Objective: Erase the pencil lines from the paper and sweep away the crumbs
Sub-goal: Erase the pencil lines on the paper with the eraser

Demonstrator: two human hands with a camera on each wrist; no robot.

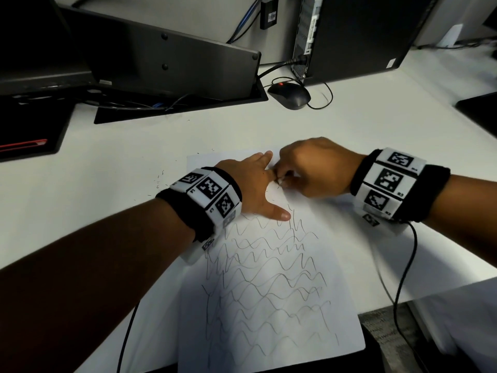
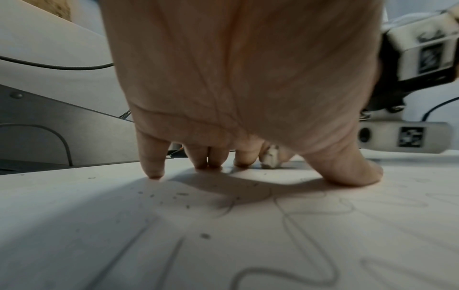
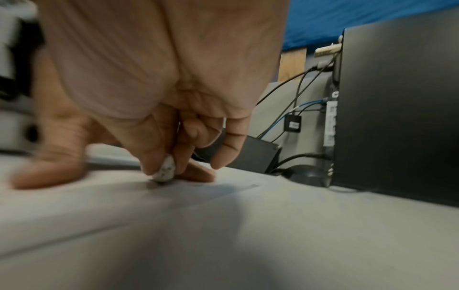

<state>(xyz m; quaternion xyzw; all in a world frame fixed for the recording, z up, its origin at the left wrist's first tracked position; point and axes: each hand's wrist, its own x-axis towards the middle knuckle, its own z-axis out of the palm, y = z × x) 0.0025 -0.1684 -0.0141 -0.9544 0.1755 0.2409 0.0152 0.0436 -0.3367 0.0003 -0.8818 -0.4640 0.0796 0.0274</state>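
A white sheet of paper point(image 1: 271, 305) lies on the desk, covered with wavy pencil lines point(image 1: 269, 278) over its near and middle parts; its far strip is nearly bare. My left hand point(image 1: 252, 187) lies flat on the paper's far left part, its spread fingertips point(image 2: 154, 172) pressing down. My right hand point(image 1: 306, 168) pinches a small white smudged eraser point(image 3: 165, 172), whose tip touches the paper right beside my left index finger. The same eraser point(image 2: 269, 160) shows past my left palm. Dark eraser crumbs point(image 2: 178, 196) are scattered on the sheet.
More crumbs point(image 1: 158, 181) lie on the desk left of the paper. A black mouse point(image 1: 290, 95) with its cable sits behind the sheet, next to a black computer tower point(image 1: 357, 36). A monitor base point(image 1: 172, 76) stands at the far left. Wrist cables trail over the desk's near edge.
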